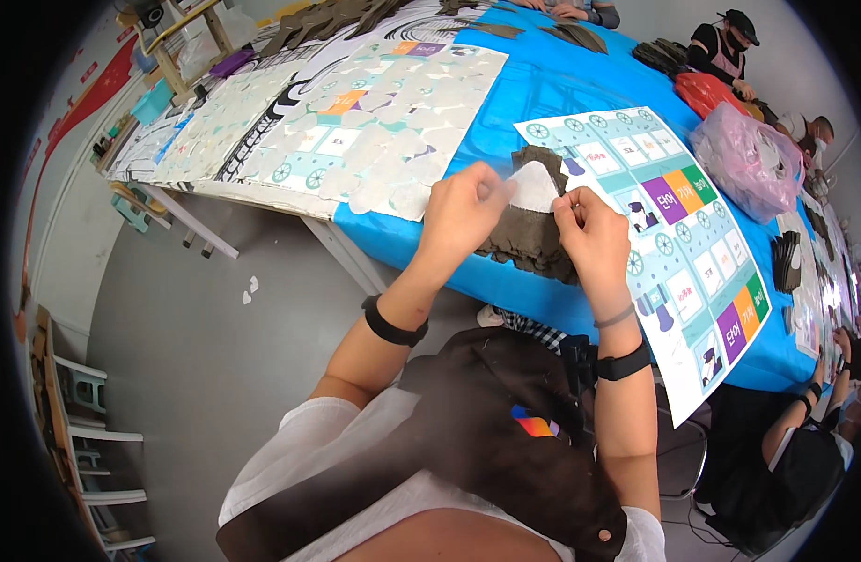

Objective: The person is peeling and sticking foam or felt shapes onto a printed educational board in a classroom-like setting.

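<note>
A small white piece [535, 190] with a rounded top lies over a stack of dark grey-brown fabric pieces [529, 231] with wavy edges. My right hand [596, 245] pinches the white piece's right lower edge between thumb and forefinger. Close by its left edge is my left hand [460, 214], fingers curled together. The left fingertips are blurred, so what they hold, if anything, does not show. Right of the stack, a printed sheet [678, 309] with coloured blocks and small pictures hangs partly over the table's edge.
A blue cover [402, 245] drapes the table. Sheets covered with rounded white pieces [383, 122] lie to the left, dark fabric pieces [327, 23] beyond. A pink plastic bag [744, 155] stands at the right. Other people [721, 51] sit around the table; stools [98, 436] line the left wall.
</note>
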The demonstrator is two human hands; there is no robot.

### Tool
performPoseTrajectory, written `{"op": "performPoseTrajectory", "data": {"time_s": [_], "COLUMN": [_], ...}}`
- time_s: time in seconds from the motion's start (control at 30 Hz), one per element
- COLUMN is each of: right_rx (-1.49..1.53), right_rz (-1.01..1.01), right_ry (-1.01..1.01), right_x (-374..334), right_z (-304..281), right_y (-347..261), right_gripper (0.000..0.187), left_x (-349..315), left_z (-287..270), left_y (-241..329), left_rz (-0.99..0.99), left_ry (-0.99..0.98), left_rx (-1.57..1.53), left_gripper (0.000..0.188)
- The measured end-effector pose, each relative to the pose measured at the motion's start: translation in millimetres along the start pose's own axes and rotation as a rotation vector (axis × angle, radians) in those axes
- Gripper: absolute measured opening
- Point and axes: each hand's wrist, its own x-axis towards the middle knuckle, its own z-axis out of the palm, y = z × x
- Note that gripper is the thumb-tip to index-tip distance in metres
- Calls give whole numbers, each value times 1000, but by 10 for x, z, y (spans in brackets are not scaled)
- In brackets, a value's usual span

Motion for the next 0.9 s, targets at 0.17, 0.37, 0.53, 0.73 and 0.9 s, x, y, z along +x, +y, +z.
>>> {"op": "performPoseTrajectory", "data": {"time_s": [0.17, 0.37, 0.53, 0.73, 0.9], "right_rx": [24, 92, 57, -34, -139], "right_rz": [6, 5, 9, -9, -69], "right_ry": [-12, -10, 23, 42, 74], "right_x": [12, 20, 12, 27, -30], "right_z": [19, 50, 62, 86, 36], "right_y": [34, 52, 1, 1, -136], "right_gripper": [20, 21, 21, 21, 14], "left_x": [-18, -47, -28, -3, -55], "left_z": [50, 72, 112, 79, 70], "left_y": [-52, -25, -93, -127, -135], "left_rz": [8, 45, 62, 81, 97], "left_ry": [34, 88, 118, 85, 163], "left_rx": [-9, 28, 49, 32, -22], "left_gripper": [27, 26, 28, 32, 25]}}
